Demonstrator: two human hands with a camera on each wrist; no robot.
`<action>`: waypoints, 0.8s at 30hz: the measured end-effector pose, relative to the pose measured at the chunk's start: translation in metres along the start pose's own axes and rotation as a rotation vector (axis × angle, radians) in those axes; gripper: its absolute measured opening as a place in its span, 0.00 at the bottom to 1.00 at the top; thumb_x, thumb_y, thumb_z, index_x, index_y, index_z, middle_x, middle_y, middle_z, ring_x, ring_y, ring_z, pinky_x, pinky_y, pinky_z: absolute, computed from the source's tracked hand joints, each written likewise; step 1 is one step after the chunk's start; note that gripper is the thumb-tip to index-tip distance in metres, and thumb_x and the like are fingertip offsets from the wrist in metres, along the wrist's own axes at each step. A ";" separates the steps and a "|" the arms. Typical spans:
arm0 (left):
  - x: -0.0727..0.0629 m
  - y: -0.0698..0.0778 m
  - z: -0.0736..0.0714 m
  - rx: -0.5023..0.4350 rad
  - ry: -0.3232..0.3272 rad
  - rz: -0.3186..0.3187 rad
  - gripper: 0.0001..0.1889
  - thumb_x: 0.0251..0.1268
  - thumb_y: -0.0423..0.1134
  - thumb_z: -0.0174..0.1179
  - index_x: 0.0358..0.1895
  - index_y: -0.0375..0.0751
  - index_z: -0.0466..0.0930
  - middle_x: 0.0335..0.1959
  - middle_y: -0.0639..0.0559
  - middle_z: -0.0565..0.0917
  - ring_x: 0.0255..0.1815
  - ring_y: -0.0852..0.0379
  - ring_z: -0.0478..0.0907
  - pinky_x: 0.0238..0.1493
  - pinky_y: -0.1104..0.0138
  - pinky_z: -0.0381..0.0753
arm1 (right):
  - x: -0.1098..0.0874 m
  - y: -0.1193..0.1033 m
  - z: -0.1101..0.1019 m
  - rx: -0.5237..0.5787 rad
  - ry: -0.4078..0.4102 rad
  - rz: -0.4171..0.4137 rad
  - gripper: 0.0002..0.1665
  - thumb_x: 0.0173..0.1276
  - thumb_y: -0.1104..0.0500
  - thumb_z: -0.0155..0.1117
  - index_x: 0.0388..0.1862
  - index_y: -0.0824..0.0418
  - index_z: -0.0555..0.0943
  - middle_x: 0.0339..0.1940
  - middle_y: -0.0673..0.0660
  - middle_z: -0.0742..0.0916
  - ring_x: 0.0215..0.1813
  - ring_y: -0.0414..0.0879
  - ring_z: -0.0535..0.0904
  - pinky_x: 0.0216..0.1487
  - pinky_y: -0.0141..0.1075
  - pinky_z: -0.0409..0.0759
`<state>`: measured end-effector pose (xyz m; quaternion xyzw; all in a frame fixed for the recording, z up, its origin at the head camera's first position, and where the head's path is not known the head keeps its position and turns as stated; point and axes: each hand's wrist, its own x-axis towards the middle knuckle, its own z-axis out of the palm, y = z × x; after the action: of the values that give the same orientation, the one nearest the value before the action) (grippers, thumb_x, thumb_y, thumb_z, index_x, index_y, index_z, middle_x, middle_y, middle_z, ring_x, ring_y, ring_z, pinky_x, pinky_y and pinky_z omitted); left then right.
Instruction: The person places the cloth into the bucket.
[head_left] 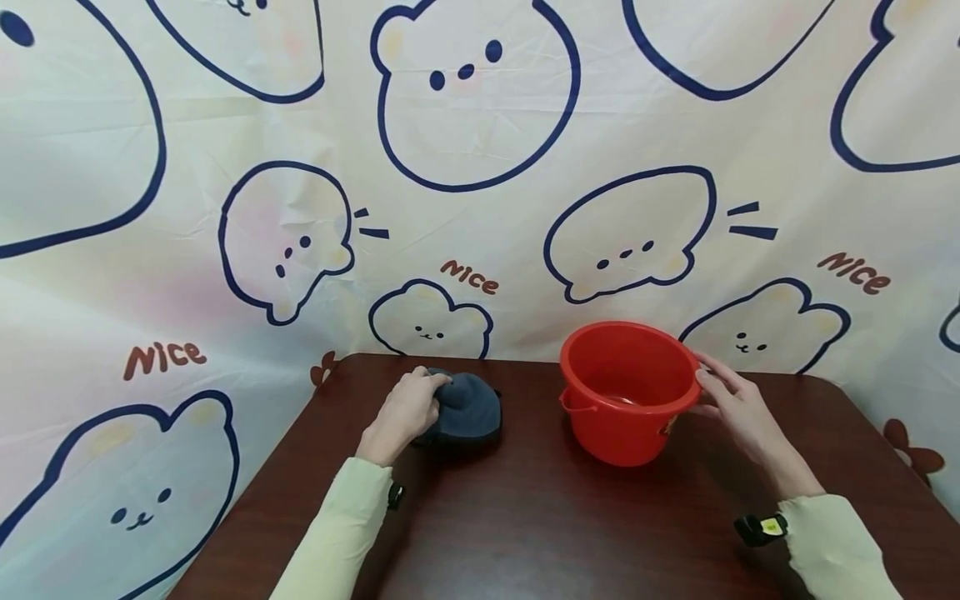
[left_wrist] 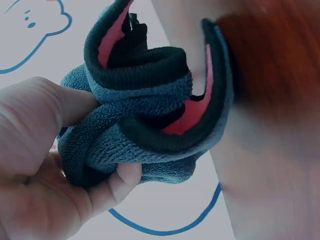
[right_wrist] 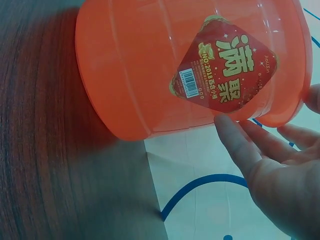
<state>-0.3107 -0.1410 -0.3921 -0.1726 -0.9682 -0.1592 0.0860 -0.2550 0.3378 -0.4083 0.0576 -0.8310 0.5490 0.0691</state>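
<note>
My left hand (head_left: 405, 408) grips a bunched blue-grey towelling cloth (head_left: 468, 408) low over the table's back left part. In the left wrist view, thumb and fingers pinch the folded cloth (left_wrist: 135, 107), which has a dark border and a pink underside. To the right stands a red plastic bucket (head_left: 626, 433), its mouth facing up. My right hand (head_left: 738, 412) is at the bucket's right side with fairly straight fingers, touching near the rim. A red diamond-shaped label (right_wrist: 225, 65) shows on the bucket's wall in the right wrist view.
A dark brown wooden table (head_left: 510, 525) lies below both hands. Right behind its back edge hangs a pale curtain (head_left: 480, 225) printed with blue-outlined cartoon animals, which also runs along both sides. Small black devices are strapped to both wrists.
</note>
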 end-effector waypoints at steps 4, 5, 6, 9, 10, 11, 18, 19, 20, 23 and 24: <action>0.001 0.005 -0.004 -0.008 0.027 0.002 0.20 0.65 0.29 0.54 0.59 0.44 0.82 0.50 0.40 0.81 0.46 0.47 0.78 0.49 0.53 0.83 | 0.000 0.000 0.001 0.007 -0.006 0.003 0.39 0.76 0.37 0.43 0.81 0.48 0.52 0.76 0.66 0.64 0.52 0.29 0.81 0.48 0.31 0.84; 0.002 0.006 -0.004 -0.012 0.033 0.005 0.20 0.65 0.29 0.55 0.59 0.45 0.82 0.50 0.40 0.80 0.45 0.47 0.77 0.50 0.54 0.83 | 0.000 0.000 0.001 0.007 -0.005 0.002 0.39 0.76 0.37 0.43 0.81 0.48 0.52 0.76 0.66 0.65 0.53 0.30 0.81 0.49 0.32 0.84; 0.002 0.008 -0.005 -0.016 0.042 0.012 0.20 0.65 0.29 0.55 0.59 0.45 0.82 0.50 0.41 0.80 0.45 0.47 0.77 0.50 0.54 0.83 | 0.000 0.000 0.001 0.007 -0.005 0.002 0.39 0.76 0.37 0.44 0.81 0.48 0.52 0.76 0.66 0.65 0.54 0.32 0.82 0.49 0.32 0.84; 0.004 0.014 -0.009 -0.028 0.065 0.027 0.20 0.65 0.29 0.56 0.59 0.45 0.82 0.50 0.41 0.80 0.45 0.48 0.77 0.52 0.54 0.83 | -0.001 0.000 0.001 0.008 -0.003 -0.004 0.39 0.76 0.38 0.44 0.81 0.47 0.52 0.76 0.65 0.66 0.54 0.34 0.82 0.50 0.34 0.84; 0.005 0.017 -0.011 -0.030 0.072 0.031 0.20 0.65 0.29 0.56 0.59 0.46 0.82 0.50 0.41 0.80 0.46 0.47 0.77 0.53 0.54 0.83 | -0.001 0.001 0.001 0.010 -0.003 -0.007 0.38 0.76 0.38 0.44 0.81 0.47 0.52 0.76 0.65 0.66 0.54 0.34 0.82 0.50 0.34 0.84; 0.005 0.019 -0.013 -0.035 0.078 0.033 0.20 0.65 0.29 0.56 0.59 0.46 0.82 0.50 0.41 0.80 0.46 0.47 0.77 0.54 0.53 0.83 | -0.001 0.001 0.001 0.012 -0.003 -0.009 0.38 0.76 0.38 0.44 0.80 0.47 0.53 0.76 0.64 0.66 0.53 0.34 0.82 0.50 0.34 0.84; 0.014 0.037 -0.030 -0.060 0.148 0.090 0.20 0.65 0.29 0.57 0.57 0.49 0.84 0.49 0.42 0.80 0.48 0.46 0.77 0.55 0.53 0.82 | -0.001 0.001 0.003 0.009 0.007 0.005 0.37 0.76 0.37 0.44 0.80 0.44 0.53 0.76 0.63 0.67 0.53 0.32 0.82 0.50 0.35 0.84; 0.016 0.040 -0.032 -0.062 0.155 0.096 0.20 0.65 0.29 0.56 0.57 0.49 0.84 0.49 0.43 0.80 0.48 0.46 0.77 0.56 0.53 0.81 | -0.001 0.000 0.003 0.012 0.012 0.013 0.37 0.76 0.37 0.44 0.80 0.43 0.54 0.76 0.62 0.67 0.53 0.33 0.82 0.50 0.35 0.84; 0.017 0.044 -0.035 -0.065 0.167 0.108 0.20 0.65 0.29 0.56 0.57 0.49 0.84 0.48 0.43 0.80 0.48 0.45 0.77 0.56 0.53 0.81 | -0.002 0.000 0.003 0.010 0.015 0.016 0.37 0.76 0.37 0.44 0.80 0.43 0.54 0.76 0.61 0.68 0.53 0.33 0.82 0.51 0.35 0.84; 0.021 0.056 -0.042 -0.073 0.197 0.141 0.20 0.65 0.28 0.56 0.57 0.49 0.84 0.49 0.43 0.80 0.49 0.45 0.77 0.56 0.53 0.80 | -0.002 -0.001 0.003 0.011 0.023 0.022 0.37 0.76 0.37 0.44 0.80 0.43 0.54 0.75 0.60 0.69 0.51 0.32 0.83 0.50 0.34 0.84; 0.022 0.060 -0.045 -0.078 0.205 0.151 0.20 0.65 0.28 0.56 0.57 0.49 0.84 0.49 0.43 0.80 0.49 0.45 0.76 0.56 0.53 0.80 | -0.002 -0.001 0.003 0.011 0.022 0.021 0.37 0.76 0.37 0.44 0.80 0.44 0.54 0.75 0.60 0.69 0.51 0.32 0.83 0.50 0.34 0.84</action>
<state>-0.3046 -0.0955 -0.3286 -0.2308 -0.9317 -0.2066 0.1896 -0.2535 0.3351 -0.4091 0.0433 -0.8276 0.5550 0.0720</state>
